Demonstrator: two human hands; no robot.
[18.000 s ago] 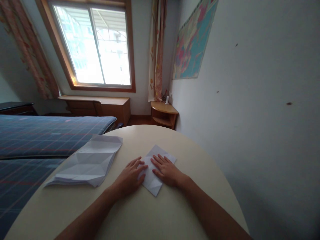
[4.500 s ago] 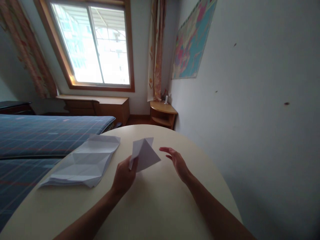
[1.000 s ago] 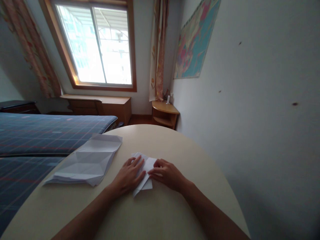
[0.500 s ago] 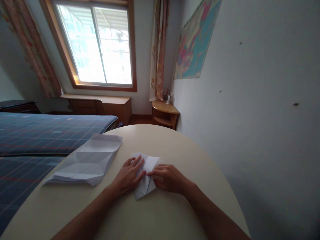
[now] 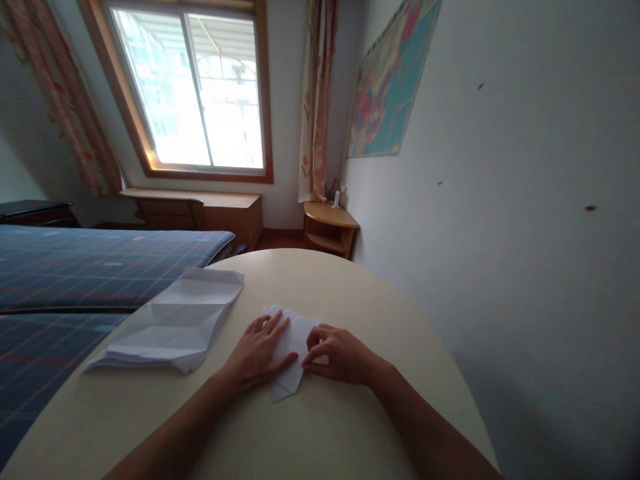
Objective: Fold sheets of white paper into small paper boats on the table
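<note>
Pressing my open left hand [image 5: 259, 352] flat on the paper [image 5: 291, 331], I pinch its fold with my right hand [image 5: 339, 354], and I think slow, firm rubbing works best.

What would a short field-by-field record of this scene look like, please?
Surface: round cream table
Left hand: flat, palm down on the folded paper
Right hand: fingers bent, seemingly pinching that paper's right edge
Left of hands: stack of creased white sheets, untouched
Beyond the table: bed with plaid cover, window, wall map
</note>
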